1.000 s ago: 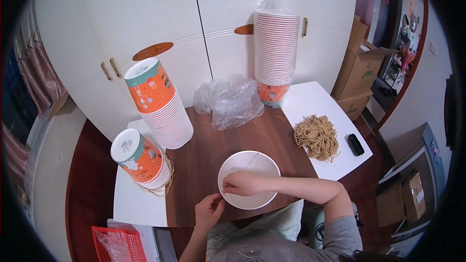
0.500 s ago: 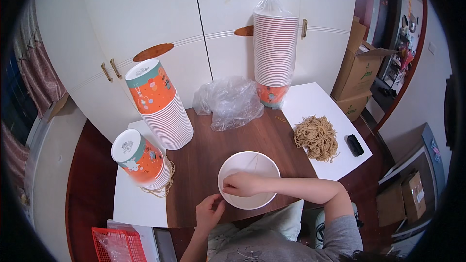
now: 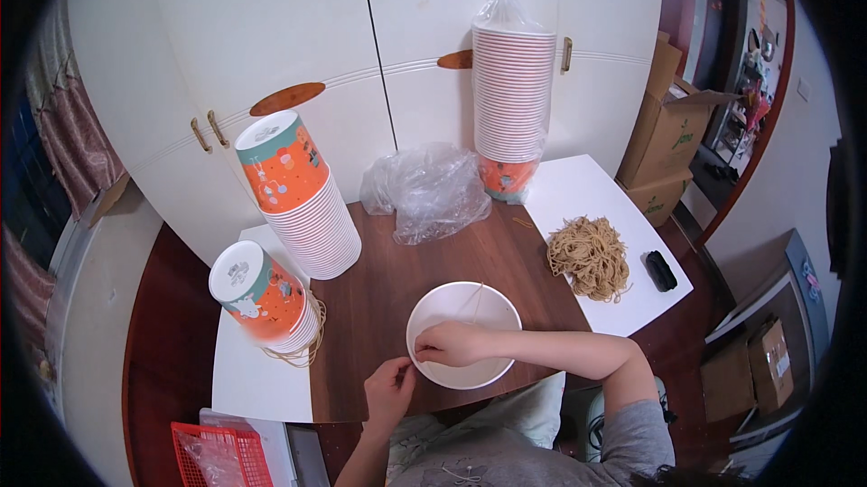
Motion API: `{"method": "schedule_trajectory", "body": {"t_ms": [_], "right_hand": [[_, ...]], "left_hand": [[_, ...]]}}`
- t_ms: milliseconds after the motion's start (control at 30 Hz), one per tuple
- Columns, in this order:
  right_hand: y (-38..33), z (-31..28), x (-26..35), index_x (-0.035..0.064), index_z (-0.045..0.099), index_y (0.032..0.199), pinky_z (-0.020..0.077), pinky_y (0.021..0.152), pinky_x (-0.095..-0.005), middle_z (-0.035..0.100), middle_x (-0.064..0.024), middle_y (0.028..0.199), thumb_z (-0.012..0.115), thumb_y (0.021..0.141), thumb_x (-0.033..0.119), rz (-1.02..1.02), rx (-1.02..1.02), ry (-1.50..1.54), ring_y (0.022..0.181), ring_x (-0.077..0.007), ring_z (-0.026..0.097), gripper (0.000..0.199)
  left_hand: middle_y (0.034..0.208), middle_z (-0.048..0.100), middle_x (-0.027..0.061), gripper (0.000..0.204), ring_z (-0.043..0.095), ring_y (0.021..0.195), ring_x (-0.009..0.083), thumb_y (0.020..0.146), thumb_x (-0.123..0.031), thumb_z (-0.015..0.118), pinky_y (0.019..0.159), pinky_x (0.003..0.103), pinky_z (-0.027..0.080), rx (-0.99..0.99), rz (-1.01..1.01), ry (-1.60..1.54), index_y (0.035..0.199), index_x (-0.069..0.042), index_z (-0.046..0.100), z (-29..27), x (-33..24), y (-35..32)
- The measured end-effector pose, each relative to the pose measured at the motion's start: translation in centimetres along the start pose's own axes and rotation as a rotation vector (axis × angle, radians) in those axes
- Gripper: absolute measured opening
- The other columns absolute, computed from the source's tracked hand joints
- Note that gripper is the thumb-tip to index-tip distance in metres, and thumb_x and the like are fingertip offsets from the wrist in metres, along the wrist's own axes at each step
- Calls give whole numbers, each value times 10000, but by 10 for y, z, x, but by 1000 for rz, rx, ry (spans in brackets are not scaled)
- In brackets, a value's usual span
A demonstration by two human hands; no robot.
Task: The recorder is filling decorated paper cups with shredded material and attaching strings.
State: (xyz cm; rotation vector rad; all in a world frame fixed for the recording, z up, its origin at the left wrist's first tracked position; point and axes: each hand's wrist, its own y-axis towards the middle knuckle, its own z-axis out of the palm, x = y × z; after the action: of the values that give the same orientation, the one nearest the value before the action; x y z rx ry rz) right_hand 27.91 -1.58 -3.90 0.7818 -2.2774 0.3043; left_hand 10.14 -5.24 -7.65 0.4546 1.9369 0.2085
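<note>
Almost nothing moved over the last second: both hands stayed at the white bowl (image 3: 464, 333), same pose, only tiny finger shifts.

Right hand (image 3: 449, 343) lay over the bowl's near rim, fingers curled in a loose clench; a thin band looked stretched from it across the bowl's inside, but too fine to confirm what it gripped. Left hand (image 3: 390, 388) sat just beside the bowl's left edge at the desk (image 3: 379, 306) front, fingers pinched toward the rim; can't tell if they held the band or only touched the bowl.

The bowl stood upright on the brown middle of the desk, close to the person, same spot as before.

Read: fiddly work at the rim in progress, not a transfer. No bowl had joined or left any stack.

Around it:
- tilted stack of orange cups (image 3: 298, 198) back left, a shorter one (image 3: 262, 297) front left with loose bands under it
- tall bagged stack (image 3: 512, 90) at the back
- crumpled clear bag (image 3: 424, 189) between the stacks
- heap of rubber bands (image 3: 589, 257) on the right, small black item (image 3: 661, 270) beside it
- red basket (image 3: 217, 455) below the desk's left corner
</note>
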Motion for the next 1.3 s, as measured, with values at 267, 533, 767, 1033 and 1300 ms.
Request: {"method": "schedule_trajectory", "body": {"t_ms": [267,533,767,1033,1300], "right_hand": [[-7,-25,21,69,540,940,431,611,-358,580,-93,725,526,797,237,104,97,-18,684,-237,569,221],[-18,-49,18,62,518,928,424,608,-355,579,-89,744,515,745,133,15,55,19,705,-239,566,196],[-12,-56,40,42,536,873,433,650,-337,550,-88,770,470,740,40,-201,-24,161,726,-234,557,149],[-8,-48,40,25,581,765,443,699,-349,552,-98,807,473,723,24,-323,-162,63,793,-253,551,116],[-15,-26,35,45,626,838,463,688,-340,563,-80,859,588,726,110,-238,-334,-204,789,-242,563,135]], "left_hand": [[809,617,85,27,574,701,104,789,-26,535,597,232,471,-14,-282,-483,805,-11,551,-24,25,6],[731,587,139,60,571,766,291,795,-85,506,821,421,411,88,-234,-1301,776,-37,474,-60,-6,32],[741,575,40,88,551,676,105,811,-42,543,635,231,469,278,-439,-799,893,-12,551,-28,-16,48],[830,605,25,163,552,739,69,782,-65,612,658,195,453,364,-297,-564,932,-2,596,-23,-10,46],[819,614,58,115,579,742,98,777,-30,604,671,221,482,375,-279,-617,885,10,597,-27,-9,46]]}}
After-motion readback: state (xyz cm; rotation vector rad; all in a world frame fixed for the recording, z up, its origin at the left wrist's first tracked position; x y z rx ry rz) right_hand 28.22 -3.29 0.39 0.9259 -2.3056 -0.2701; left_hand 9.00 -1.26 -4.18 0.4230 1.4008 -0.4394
